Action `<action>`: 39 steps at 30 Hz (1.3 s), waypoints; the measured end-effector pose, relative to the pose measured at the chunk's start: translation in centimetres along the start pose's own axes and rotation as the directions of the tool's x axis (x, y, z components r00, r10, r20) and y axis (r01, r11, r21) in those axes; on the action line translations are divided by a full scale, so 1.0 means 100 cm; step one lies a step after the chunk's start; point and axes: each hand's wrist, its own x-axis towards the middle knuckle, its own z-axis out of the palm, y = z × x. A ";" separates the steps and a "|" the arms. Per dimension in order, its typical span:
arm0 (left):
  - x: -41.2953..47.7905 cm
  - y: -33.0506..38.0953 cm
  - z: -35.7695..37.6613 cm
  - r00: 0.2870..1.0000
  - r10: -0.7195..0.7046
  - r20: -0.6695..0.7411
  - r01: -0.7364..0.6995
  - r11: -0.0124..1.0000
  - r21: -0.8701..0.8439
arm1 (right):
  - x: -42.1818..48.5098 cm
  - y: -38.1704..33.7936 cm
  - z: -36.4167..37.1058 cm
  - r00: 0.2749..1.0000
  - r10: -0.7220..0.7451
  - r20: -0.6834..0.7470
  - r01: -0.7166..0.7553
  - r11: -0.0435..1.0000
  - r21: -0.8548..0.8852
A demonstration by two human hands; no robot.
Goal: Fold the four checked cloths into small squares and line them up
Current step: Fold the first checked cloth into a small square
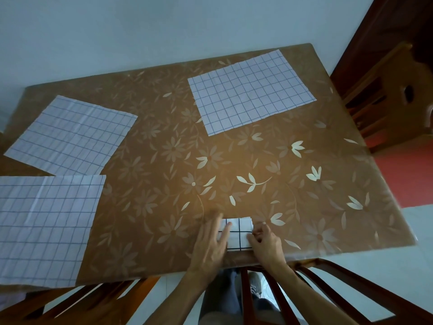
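**Inspector:** Four checked cloths on the tabletop [304, 160]; one is folded, three lie flat. State the position of each

**Assessor:** Folded cloth [236, 233] sits at the near edge, centre-right, already a small square; one flat cloth [250, 90] lies at the far right, one [70, 134] at the far left, one [44, 228] at the near left, its near edge hanging over the table's edge; the two left cloths touch or just overlap at a corner

**Inspector:** Hands?

**Assessor:** Left hand [210, 245] lies flat, fingers [225, 231] spread and released, pressing the square's left side; right hand [267, 242] has its fingers curled, pinching the square's right edge, where the layers sit slightly uneven

**Inspector:** Step in hand?

**Assessor:** Judged as finishing the first cloth: squaring the layers and pressing the crease; roughly a quarter of the task done

**Inspector:** Next move?

**Assessor:** Likely release the square, leave it as the start of the line, then reach for a flat cloth; room must remain beside the square for three more
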 end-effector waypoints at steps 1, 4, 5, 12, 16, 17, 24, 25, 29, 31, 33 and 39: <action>0.000 0.002 0.006 0.994 0.104 0.037 -0.105 0.994 0.011 | 0.000 0.000 0.001 1.000 0.002 0.000 -0.002 1.000 0.000; 0.003 0.004 0.011 0.978 0.143 0.154 -0.140 0.990 -0.026 | 0.001 0.003 0.004 1.000 0.012 -0.002 -0.012 0.999 -0.035; 0.003 0.003 0.012 0.977 0.122 0.173 -0.120 0.993 -0.018 | 0.000 0.005 0.006 0.999 -0.012 -0.034 0.009 0.996 -0.093; -0.003 0.000 0.027 0.983 0.078 0.168 -0.081 0.997 0.013 | -0.005 0.011 0.033 0.807 -0.575 0.134 0.556 0.665 -0.498; 0.000 -0.006 0.023 0.954 0.054 0.293 -0.077 0.995 0.068 | -0.005 0.022 0.042 0.796 -0.529 0.295 0.583 0.539 -0.607; 0.000 -0.008 0.023 0.956 0.056 0.289 -0.081 0.994 0.076 | -0.003 0.025 0.041 0.798 -0.516 0.313 0.581 0.519 -0.627; -0.011 -0.021 0.021 0.966 -0.012 0.257 -0.005 0.998 0.067 | 0.007 0.031 0.022 0.838 -0.453 0.305 0.521 0.496 -0.694; -0.011 -0.021 0.019 0.963 -0.017 0.269 -0.003 0.997 0.074 | 0.007 0.032 0.019 0.845 -0.442 0.301 0.511 0.501 -0.699; -0.012 -0.011 0.013 0.953 -0.120 0.278 0.111 0.993 0.048 | 0.008 0.031 0.010 0.869 -0.396 0.298 0.478 0.509 -0.716; -0.012 -0.010 0.013 0.953 -0.130 0.274 0.120 0.991 0.053 | 0.006 0.026 0.011 0.881 -0.364 0.301 0.460 0.519 -0.720; -0.012 -0.009 0.012 0.952 -0.128 0.280 0.120 0.992 0.046 | 0.003 0.024 0.013 0.886 -0.365 0.285 0.449 0.523 -0.725; -0.006 -0.002 -0.005 0.943 -0.095 0.319 0.102 0.995 -0.005 | -0.002 0.006 0.009 0.880 -0.400 0.256 0.459 0.574 -0.678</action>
